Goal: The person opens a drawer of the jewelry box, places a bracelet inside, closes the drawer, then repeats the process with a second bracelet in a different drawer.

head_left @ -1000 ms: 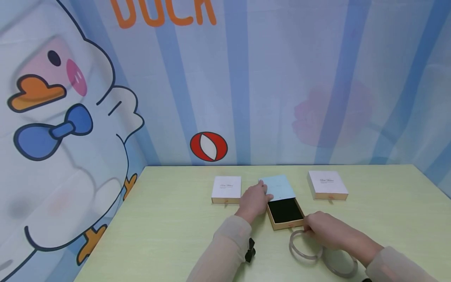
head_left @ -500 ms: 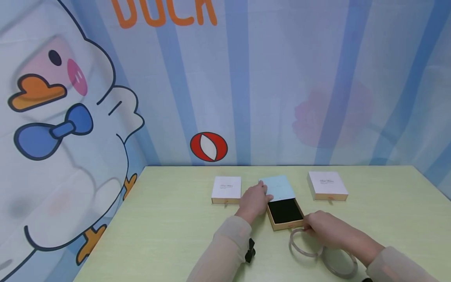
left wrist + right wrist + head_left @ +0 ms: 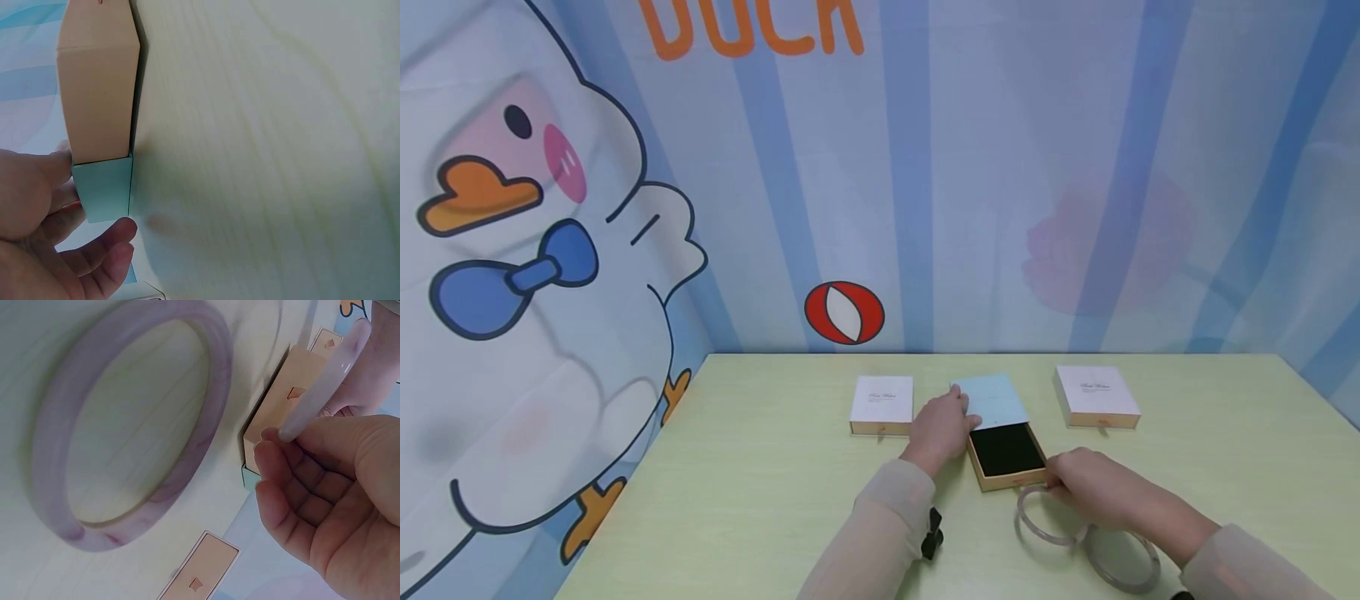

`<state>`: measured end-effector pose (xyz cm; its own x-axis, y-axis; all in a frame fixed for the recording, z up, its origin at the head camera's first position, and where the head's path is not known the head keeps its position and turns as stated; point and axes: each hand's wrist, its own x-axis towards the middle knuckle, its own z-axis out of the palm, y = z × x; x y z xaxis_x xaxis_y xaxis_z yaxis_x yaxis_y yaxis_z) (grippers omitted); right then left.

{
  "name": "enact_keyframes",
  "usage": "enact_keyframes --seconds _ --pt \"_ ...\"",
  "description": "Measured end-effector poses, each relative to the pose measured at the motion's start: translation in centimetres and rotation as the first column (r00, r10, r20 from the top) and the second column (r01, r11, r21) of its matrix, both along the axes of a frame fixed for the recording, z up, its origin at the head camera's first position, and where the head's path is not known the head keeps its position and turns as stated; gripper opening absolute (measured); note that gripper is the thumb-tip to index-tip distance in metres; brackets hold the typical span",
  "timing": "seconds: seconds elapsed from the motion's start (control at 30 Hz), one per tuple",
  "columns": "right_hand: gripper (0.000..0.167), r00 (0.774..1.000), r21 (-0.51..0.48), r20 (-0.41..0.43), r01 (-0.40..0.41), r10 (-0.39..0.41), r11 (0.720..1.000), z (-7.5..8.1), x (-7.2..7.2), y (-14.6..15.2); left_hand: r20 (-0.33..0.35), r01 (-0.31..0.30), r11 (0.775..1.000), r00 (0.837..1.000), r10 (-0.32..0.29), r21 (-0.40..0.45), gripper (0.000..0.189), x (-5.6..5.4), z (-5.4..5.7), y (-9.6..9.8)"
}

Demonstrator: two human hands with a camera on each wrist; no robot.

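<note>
My left hand [image 3: 940, 429] holds the light blue sleeve [image 3: 996, 400] of a slide-out gift box, its thumb over the top near the front edge. The box's tan drawer [image 3: 998, 481], lined in black, is pulled partway out toward me. In the left wrist view, fingers lie along the side of the sleeve [image 3: 103, 190]. Between thumb and finger, my right hand [image 3: 1093, 487] pinches a pale lilac bangle [image 3: 328, 381] beside the drawer's front right corner. A second bangle [image 3: 53, 444] with darker streaks lies on the table below the right wrist.
One white-lidded box [image 3: 882, 402] stands left of the blue one, and another white box [image 3: 1097, 396] stands to its right. All are on a pale yellow-green table [image 3: 737, 500]. Behind hangs a blue striped cloth [image 3: 977, 167] printed with a duck.
</note>
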<state>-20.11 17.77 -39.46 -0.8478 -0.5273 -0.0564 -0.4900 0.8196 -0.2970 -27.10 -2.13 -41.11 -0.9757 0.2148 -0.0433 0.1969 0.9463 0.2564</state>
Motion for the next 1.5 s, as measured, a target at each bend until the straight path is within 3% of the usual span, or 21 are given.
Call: enact_keyframes --seconds 0.57,1.5 --pt "0.006 0.999 -0.011 0.037 0.038 -0.038 0.999 0.45 0.27 -0.34 -0.022 0.006 1.000 1.000 -0.006 -0.015 0.044 0.04 -0.02 0.03" --pt "0.005 0.999 -0.034 -0.013 0.037 -0.037 0.999 0.74 0.27 -0.21 -0.028 0.013 1.000 1.000 -0.014 -0.023 0.042 -0.42 -0.50 0.09"
